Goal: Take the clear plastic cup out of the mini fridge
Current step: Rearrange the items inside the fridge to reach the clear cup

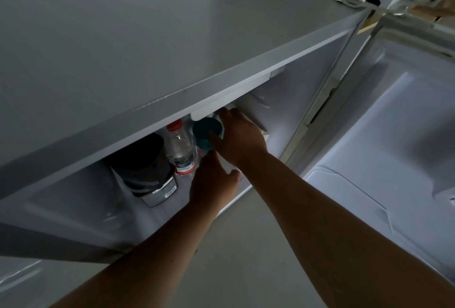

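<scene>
My right hand's (240,136) fingers (227,117) curl around the cup (206,133) with teal inside, thumb on its rim, within the mini fridge (172,44). Left hand (214,182) hovers loosely spread just below it, holding nothing, beside the clear bottle (181,147).

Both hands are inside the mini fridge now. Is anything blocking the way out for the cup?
Nothing visible blocks the exit. The right hand is at the teal-topped cup, and the door hangs wide open. The clear bottle and dark container stand to its left; the left hand is just below.
</scene>
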`<state>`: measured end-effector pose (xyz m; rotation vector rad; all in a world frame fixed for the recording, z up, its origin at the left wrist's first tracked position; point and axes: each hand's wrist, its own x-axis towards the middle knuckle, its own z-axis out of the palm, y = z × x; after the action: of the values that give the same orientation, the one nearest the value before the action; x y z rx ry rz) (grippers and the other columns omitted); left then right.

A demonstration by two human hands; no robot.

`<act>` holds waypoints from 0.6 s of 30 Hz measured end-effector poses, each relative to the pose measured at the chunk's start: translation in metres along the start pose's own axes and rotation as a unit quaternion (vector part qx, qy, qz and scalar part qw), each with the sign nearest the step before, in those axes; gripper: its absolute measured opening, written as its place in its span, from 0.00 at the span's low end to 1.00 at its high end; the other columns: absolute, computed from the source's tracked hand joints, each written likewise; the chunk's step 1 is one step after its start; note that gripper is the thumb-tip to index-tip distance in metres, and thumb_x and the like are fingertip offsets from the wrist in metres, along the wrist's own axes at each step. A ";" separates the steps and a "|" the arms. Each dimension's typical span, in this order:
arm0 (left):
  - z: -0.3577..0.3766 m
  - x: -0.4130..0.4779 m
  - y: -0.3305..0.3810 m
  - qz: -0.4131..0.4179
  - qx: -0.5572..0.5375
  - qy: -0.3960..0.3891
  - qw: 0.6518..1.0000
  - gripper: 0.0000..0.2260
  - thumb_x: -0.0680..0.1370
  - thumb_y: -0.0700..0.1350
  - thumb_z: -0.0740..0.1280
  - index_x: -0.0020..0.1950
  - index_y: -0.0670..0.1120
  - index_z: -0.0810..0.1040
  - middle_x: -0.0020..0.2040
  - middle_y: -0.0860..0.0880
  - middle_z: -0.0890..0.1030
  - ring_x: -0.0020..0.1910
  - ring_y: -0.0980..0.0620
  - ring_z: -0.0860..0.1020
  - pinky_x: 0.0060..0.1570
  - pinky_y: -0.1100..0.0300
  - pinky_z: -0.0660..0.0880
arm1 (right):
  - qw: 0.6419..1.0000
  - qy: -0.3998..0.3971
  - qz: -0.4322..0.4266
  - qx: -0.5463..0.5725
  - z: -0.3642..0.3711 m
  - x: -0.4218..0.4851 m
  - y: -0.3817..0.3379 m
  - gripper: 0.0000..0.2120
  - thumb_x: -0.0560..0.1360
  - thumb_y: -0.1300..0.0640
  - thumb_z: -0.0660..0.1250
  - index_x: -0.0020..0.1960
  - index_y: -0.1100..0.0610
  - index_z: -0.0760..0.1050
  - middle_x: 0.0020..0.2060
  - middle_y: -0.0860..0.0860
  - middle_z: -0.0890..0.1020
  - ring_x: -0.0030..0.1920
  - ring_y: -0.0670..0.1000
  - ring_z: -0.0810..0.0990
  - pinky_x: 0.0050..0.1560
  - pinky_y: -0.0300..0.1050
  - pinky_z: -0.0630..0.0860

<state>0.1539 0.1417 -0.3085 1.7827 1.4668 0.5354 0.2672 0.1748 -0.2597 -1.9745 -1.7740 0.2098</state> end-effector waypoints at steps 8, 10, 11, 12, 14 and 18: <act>-0.003 -0.007 -0.010 -0.027 -0.036 0.001 0.999 0.28 0.75 0.47 0.71 0.74 0.48 0.68 0.72 0.49 0.74 0.68 0.50 0.77 0.65 0.49 0.78 | 0.992 -0.125 0.001 0.008 0.015 0.019 -0.003 0.39 0.72 0.41 0.76 0.78 0.41 0.64 0.69 0.51 0.75 0.65 0.58 0.77 0.51 0.47 0.74; -0.004 -0.006 -0.010 -0.024 -0.027 -0.010 0.999 0.27 0.75 0.47 0.71 0.73 0.48 0.69 0.72 0.49 0.74 0.69 0.49 0.76 0.66 0.47 0.76 | 0.992 -0.124 -0.008 -0.006 0.014 0.018 -0.001 0.38 0.72 0.42 0.76 0.78 0.42 0.64 0.67 0.52 0.75 0.64 0.59 0.78 0.53 0.49 0.77; -0.004 -0.005 -0.010 -0.022 -0.021 -0.014 0.999 0.27 0.75 0.47 0.71 0.73 0.49 0.70 0.72 0.50 0.74 0.69 0.49 0.76 0.67 0.47 0.76 | 0.993 -0.118 -0.007 -0.008 0.013 0.018 0.001 0.37 0.73 0.43 0.76 0.78 0.42 0.64 0.66 0.52 0.76 0.63 0.59 0.78 0.54 0.51 0.78; -0.004 -0.004 -0.010 -0.019 -0.017 -0.019 1.000 0.26 0.75 0.48 0.71 0.73 0.49 0.70 0.72 0.50 0.74 0.69 0.49 0.76 0.67 0.48 0.75 | 0.994 -0.113 -0.005 -0.011 0.013 0.019 0.003 0.37 0.73 0.43 0.76 0.78 0.43 0.64 0.65 0.53 0.76 0.63 0.59 0.78 0.55 0.51 0.79; -0.003 -0.001 -0.009 -0.013 -0.007 -0.027 1.000 0.26 0.76 0.48 0.71 0.72 0.50 0.70 0.73 0.51 0.73 0.69 0.49 0.76 0.66 0.49 0.75 | 0.994 -0.109 0.000 -0.015 0.011 0.020 0.007 0.38 0.73 0.44 0.76 0.79 0.43 0.64 0.65 0.53 0.76 0.63 0.59 0.78 0.54 0.49 0.77; 0.001 0.001 -0.006 -0.014 0.007 -0.035 0.999 0.26 0.76 0.50 0.70 0.73 0.49 0.69 0.75 0.49 0.71 0.69 0.47 0.75 0.66 0.47 0.75 | 0.994 -0.110 -0.002 -0.018 0.010 0.019 0.010 0.39 0.73 0.43 0.76 0.79 0.43 0.63 0.65 0.53 0.76 0.63 0.58 0.78 0.53 0.47 0.75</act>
<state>0.1510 0.1426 -0.3134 1.7709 1.4495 0.4450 0.2750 0.1954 -0.2687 -2.0404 -1.9289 0.4116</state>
